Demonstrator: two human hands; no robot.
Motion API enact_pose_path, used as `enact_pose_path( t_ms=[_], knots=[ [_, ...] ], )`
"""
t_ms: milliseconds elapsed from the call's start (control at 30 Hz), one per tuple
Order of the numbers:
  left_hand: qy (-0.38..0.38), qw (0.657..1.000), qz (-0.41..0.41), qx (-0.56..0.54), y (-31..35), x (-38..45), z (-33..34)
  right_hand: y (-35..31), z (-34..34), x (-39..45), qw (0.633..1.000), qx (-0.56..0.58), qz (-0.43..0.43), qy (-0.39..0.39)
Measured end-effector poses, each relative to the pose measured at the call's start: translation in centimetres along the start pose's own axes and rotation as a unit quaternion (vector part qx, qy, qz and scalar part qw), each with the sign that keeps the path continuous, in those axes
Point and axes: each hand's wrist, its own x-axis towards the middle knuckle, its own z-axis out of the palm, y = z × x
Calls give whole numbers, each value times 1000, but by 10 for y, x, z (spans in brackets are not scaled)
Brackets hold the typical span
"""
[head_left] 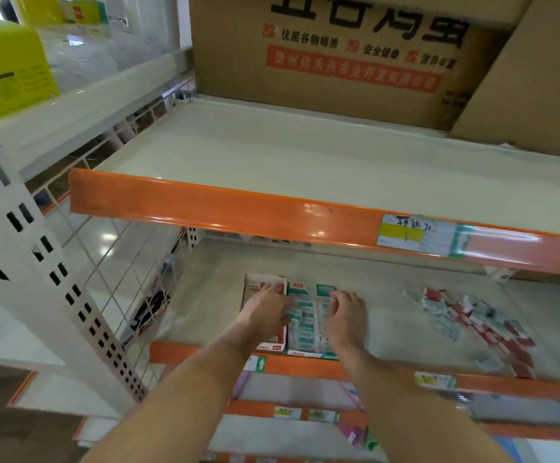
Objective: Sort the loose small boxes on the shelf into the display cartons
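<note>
Two hands [305, 312] on unreadably labelled teal carton [305, 324]

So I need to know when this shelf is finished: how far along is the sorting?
Partway. The teal carton already holds rows of small boxes. Both hands are at the cartons: the left hand over the red carton, the right hand on the teal one. The loose pile of red and teal boxes to the right is left.

Two bare forearms, no sleeves, left hand [265, 312] and right hand [347, 315] unadorned.
</note>
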Motion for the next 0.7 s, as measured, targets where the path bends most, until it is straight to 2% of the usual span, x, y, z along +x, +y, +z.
enact_pose_path(
  t_ms=[300,467,700],
  knots=[
    [-15,998,64,-3,28,-8,34,23,-13,-29,999,-2,35,1],
    [19,999,25,39,35,-7,42,21,-18,-33,1000,-8,17,-9],
    [5,998,15,60,34,2,39,30,-24,-25,998,-21,-31,-55]
  ],
)
